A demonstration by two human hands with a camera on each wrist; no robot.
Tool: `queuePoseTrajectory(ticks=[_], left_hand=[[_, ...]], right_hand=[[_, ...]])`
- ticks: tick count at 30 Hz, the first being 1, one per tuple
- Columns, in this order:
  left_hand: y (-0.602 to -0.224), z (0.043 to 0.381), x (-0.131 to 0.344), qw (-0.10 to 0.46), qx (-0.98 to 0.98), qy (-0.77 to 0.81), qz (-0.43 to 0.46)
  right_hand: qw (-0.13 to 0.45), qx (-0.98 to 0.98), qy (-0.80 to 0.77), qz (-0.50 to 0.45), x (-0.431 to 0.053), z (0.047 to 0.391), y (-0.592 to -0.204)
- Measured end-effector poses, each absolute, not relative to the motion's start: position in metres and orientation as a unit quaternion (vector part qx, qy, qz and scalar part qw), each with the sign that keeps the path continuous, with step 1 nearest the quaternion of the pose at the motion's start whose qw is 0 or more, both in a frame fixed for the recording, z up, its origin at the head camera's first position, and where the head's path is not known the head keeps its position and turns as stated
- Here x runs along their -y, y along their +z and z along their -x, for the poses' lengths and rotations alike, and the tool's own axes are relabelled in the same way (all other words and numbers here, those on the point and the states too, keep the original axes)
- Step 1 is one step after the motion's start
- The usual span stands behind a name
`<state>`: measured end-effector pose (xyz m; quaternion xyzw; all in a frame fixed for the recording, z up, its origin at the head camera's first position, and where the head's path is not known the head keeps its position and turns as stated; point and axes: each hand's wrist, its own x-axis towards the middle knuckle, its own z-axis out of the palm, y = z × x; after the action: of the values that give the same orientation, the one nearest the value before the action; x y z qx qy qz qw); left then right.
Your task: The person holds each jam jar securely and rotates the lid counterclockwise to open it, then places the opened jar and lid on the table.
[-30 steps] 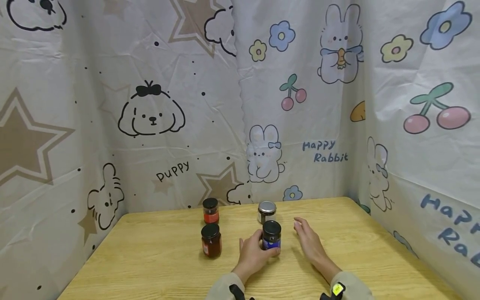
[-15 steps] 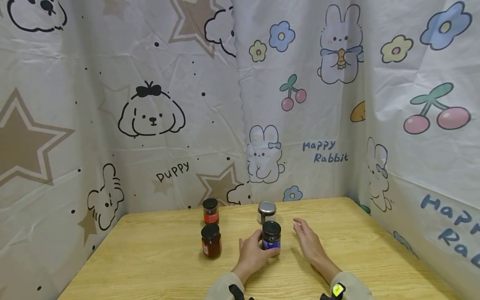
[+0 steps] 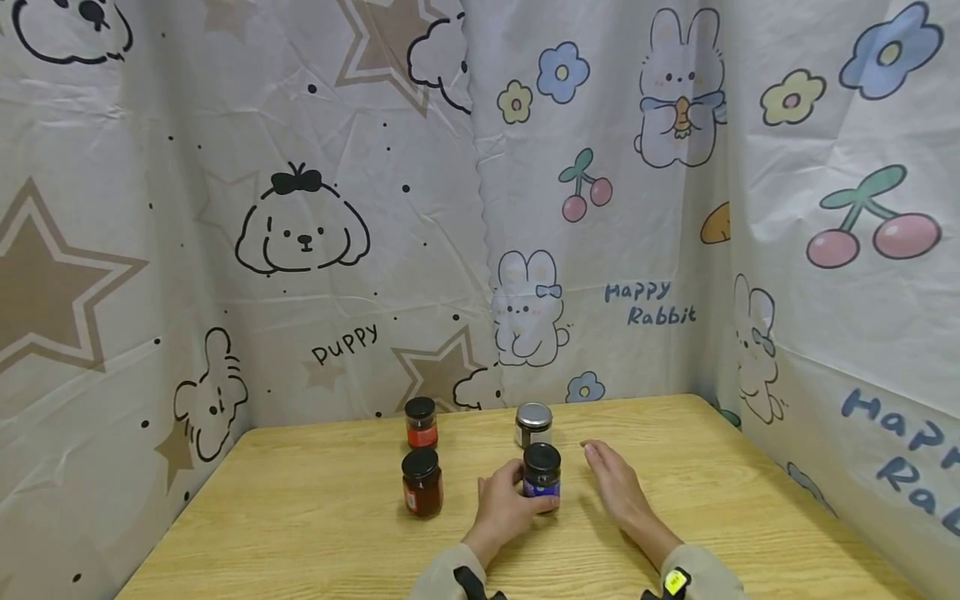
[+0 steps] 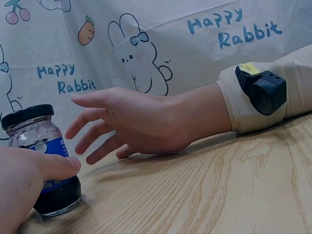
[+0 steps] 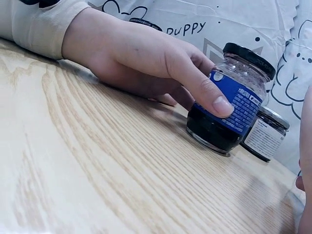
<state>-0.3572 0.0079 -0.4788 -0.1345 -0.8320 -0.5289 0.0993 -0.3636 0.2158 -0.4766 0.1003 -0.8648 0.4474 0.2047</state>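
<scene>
White sheeting (image 3: 427, 283) behind the wooden table (image 3: 315, 550) reads "PUPPY" on the left; by the table's back edge stands a red-labelled jar (image 3: 422, 427) with a black lid; just nearer the person, a dark red jar (image 3: 423, 485), black-lidded too; rightward, the left hand (image 3: 501, 504) grips a blue-labelled jar (image 3: 542, 470), thumb across the label, fingers partly hidden behind; this jar stands upright slightly right of the table's middle, long axis vertical, black lid up, its label's white lettering too small to read; behind it, nearer the back edge, is a silver-lidded jar (image 3: 534, 427) with a pale label; the right hand (image 3: 619, 490), fingers loosely extended, lies near the blue-labelled jar, apart from it; sheeting on the right reads "Happy Rabbit".
</scene>
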Motion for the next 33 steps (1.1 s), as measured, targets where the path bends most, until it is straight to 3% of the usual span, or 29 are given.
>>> queuePoseTrajectory(ticks=[33], left_hand=[[-0.4697,0.3524,-0.007,0.09,0.8,-0.573,0.153]], right_hand=[[0.232,0.854,0.452,-0.113,-0.2148,0.3613,-0.4693]])
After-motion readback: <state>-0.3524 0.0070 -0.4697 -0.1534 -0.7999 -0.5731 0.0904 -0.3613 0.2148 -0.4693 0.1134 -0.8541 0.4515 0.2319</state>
